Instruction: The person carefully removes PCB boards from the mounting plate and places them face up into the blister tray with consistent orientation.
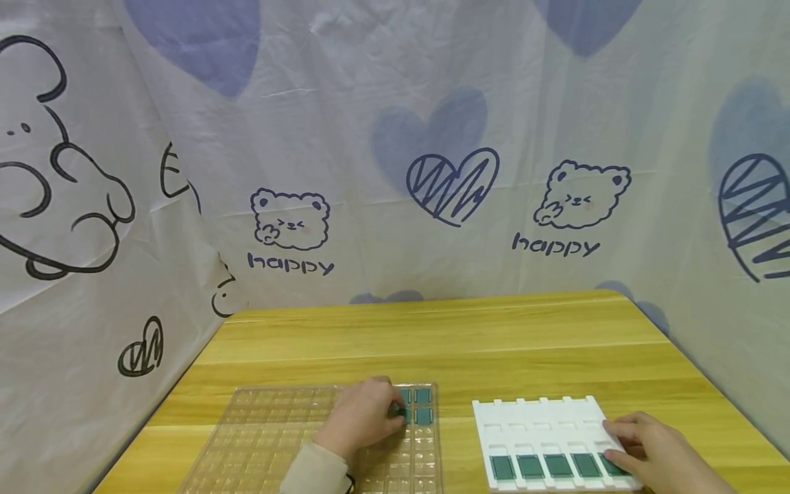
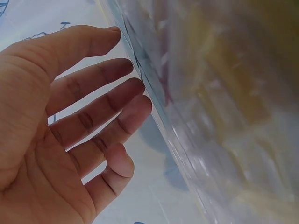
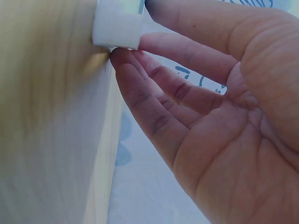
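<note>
My left hand (image 1: 364, 417) is over a clear plastic compartment tray (image 1: 271, 425), its fingertips at small green square chips (image 1: 422, 416) in the far right corner. In the left wrist view the fingers of this hand (image 2: 88, 107) are spread and slightly bent, with thumb and index tips apart against the tray. No lifted chip shows there. My right hand (image 1: 657, 449) grips the right edge of a white slotted tray (image 1: 543, 415), thumb over the last green chip in the near row. The right wrist view shows fingers (image 3: 149, 93) against the white tray's end.
Several green chips (image 1: 558, 466) lie in a row along the white tray's near side. Both trays stand on a wood-grain table (image 1: 457, 343), with a strip of table between them. A printed cloth (image 1: 370, 274) hangs behind and at both sides.
</note>
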Demonstrator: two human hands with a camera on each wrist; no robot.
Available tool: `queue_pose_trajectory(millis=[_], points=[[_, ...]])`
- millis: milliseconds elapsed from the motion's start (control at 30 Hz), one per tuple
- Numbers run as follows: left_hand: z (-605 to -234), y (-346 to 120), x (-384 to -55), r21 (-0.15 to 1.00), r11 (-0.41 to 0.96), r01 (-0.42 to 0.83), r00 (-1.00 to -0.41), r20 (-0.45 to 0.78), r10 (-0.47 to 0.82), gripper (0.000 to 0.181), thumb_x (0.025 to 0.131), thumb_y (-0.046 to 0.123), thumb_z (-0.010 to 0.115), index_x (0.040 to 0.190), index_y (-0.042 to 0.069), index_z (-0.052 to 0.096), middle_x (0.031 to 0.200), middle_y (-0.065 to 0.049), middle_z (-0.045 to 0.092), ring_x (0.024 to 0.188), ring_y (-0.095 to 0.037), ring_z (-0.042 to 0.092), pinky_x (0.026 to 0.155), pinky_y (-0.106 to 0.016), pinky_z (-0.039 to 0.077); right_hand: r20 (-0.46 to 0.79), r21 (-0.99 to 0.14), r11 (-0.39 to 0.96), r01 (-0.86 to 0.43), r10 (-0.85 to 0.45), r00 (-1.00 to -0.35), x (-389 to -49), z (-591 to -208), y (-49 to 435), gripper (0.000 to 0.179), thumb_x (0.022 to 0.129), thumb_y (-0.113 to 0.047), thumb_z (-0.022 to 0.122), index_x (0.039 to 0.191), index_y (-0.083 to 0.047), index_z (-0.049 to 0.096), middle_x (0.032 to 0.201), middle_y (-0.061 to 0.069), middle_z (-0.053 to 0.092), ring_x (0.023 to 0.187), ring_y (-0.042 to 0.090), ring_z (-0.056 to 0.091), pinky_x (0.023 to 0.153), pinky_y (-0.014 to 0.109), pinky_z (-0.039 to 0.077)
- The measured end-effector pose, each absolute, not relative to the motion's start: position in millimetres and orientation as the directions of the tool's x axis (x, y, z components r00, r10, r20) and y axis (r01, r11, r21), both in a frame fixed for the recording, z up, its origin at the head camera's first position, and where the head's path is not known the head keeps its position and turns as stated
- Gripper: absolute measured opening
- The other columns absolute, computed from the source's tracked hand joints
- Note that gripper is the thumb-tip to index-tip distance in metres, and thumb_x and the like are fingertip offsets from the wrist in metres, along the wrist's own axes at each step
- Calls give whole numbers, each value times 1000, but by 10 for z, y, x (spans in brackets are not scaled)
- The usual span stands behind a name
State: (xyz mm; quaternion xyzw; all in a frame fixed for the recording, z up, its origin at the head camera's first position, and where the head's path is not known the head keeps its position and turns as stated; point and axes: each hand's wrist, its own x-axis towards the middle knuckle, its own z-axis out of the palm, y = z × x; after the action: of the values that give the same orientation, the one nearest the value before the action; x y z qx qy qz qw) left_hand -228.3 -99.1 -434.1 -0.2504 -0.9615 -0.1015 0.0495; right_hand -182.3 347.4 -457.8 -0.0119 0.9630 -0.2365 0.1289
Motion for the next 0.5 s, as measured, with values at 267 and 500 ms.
queue_pose_trajectory(millis=[267,500], points=[[-4287,-879,-2223,157,846,510,-859,141,492,16,90,33,86,101,22,84,94,6,72,73,-2,59,55,-24,46,-237,-466,884,40,-81,-968,-1829,-4592,3466,68,94,-30,82,141,14,60,125,21,66,102,25,68,90,49,62],[-4240,-776,-2150,153,818,555,-831,158,534,21,91,35,86,107,22,84,98,7,74,77,-1,64,55,-20,48,-250,-468,883,45,-84,-965,-1868,-4629,3498,67,95,-30,81,142,13,60,124,19,67,102,26,68,88,48,62]])
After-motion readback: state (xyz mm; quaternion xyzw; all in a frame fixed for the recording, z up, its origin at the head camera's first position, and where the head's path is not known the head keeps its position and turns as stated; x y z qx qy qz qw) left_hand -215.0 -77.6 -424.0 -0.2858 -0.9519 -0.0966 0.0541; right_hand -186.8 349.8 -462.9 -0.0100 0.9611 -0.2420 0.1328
